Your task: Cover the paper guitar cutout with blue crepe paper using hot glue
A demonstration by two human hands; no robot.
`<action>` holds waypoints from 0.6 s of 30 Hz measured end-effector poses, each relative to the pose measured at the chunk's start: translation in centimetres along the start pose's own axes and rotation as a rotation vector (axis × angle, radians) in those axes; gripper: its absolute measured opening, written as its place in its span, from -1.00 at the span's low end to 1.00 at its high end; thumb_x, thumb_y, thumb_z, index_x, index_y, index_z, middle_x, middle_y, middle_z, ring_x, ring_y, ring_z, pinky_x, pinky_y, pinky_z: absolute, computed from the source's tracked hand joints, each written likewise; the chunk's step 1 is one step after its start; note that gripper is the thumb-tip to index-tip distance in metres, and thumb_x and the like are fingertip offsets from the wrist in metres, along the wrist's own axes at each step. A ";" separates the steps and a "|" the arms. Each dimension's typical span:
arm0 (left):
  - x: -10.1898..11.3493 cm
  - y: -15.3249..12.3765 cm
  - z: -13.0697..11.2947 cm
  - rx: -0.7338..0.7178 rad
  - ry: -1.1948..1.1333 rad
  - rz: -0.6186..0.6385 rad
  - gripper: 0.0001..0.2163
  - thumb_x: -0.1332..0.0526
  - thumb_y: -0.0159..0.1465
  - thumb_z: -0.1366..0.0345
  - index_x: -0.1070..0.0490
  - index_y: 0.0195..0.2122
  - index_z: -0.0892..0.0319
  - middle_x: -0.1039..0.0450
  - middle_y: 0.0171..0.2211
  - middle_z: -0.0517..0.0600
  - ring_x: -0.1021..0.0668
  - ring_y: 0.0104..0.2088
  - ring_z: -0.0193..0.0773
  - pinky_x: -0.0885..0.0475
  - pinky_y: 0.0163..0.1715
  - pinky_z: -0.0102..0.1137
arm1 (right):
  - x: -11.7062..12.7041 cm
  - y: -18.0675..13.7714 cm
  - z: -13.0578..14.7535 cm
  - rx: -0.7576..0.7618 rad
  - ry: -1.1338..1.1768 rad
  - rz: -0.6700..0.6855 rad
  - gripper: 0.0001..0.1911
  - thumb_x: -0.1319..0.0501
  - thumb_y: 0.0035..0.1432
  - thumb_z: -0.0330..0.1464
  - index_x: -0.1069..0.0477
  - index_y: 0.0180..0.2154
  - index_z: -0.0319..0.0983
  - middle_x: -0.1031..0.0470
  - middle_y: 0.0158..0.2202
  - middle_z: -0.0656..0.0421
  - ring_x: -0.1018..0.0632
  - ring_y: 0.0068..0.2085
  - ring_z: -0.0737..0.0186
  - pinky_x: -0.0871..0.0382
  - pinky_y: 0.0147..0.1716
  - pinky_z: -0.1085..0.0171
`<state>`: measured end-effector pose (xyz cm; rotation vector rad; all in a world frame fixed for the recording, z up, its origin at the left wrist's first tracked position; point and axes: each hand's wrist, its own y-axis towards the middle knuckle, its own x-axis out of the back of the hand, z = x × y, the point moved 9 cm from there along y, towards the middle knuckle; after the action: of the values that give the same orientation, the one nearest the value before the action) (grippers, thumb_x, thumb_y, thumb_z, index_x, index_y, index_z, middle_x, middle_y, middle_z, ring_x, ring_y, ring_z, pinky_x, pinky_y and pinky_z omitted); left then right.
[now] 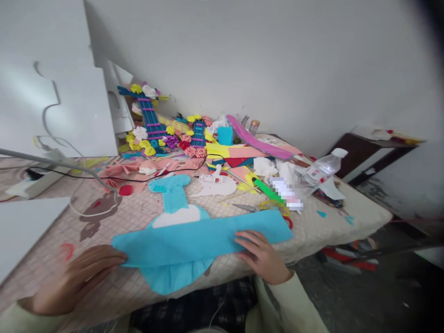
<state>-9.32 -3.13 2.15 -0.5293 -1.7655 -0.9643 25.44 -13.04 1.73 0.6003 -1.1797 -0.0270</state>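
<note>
A long blue strip of crepe paper [204, 238] stretches sideways in front of me. My left hand [83, 273] grips its left end, fingers pressed together with the thumb hidden below. On the strip's right part rests my right hand [262, 256], its fingers apart and lying flat. Under the strip lies a guitar-like cutout [175, 199], covered in blue paper, with a white patch [178, 216] showing on its body. Loose blue paper [169, 277] hangs out below the strip. Just behind it are scissors [246, 207], partly covered.
A white glue gun [210, 177] with a black cord lies behind the cutout. Right of it are a green cutter [268, 190] and a plastic bottle [322, 171]. Paper flowers [149, 150] and a dark blue decorated guitar shape [151, 115] stand at the back. A power strip [38, 173] sits left.
</note>
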 end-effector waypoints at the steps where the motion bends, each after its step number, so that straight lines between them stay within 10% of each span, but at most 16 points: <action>1: 0.8 0.0 -0.4 -0.024 -0.018 -0.027 -0.73 0.01 0.19 0.31 -0.44 -0.20 0.02 -0.50 -0.27 -0.12 -0.51 -0.23 -0.28 -0.42 -0.15 -0.45 | 0.1 0.0 -0.2 0.005 -0.021 0.013 -0.67 -0.15 0.11 -0.34 -0.33 -0.05 -0.21 -0.41 -0.05 0.10 -0.37 -0.04 0.15 -0.33 -0.08 0.11; 18: 9.1 -4.9 2.5 0.128 0.094 -0.242 -0.72 -0.07 0.16 0.47 -0.27 -0.10 0.09 -0.43 -0.26 -0.02 -0.44 -0.17 -0.27 -0.34 -0.14 -0.37 | 1.7 -1.9 -3.1 0.115 -0.147 -0.029 -0.72 -0.09 0.12 -0.38 -0.39 -0.10 -0.14 -0.47 -0.13 0.18 -0.45 -0.09 0.21 -0.34 -0.09 0.19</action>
<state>-17.82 -4.72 8.34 -0.1884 -1.8196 -1.0158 29.36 -13.92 1.58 0.7263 -1.3213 -0.0288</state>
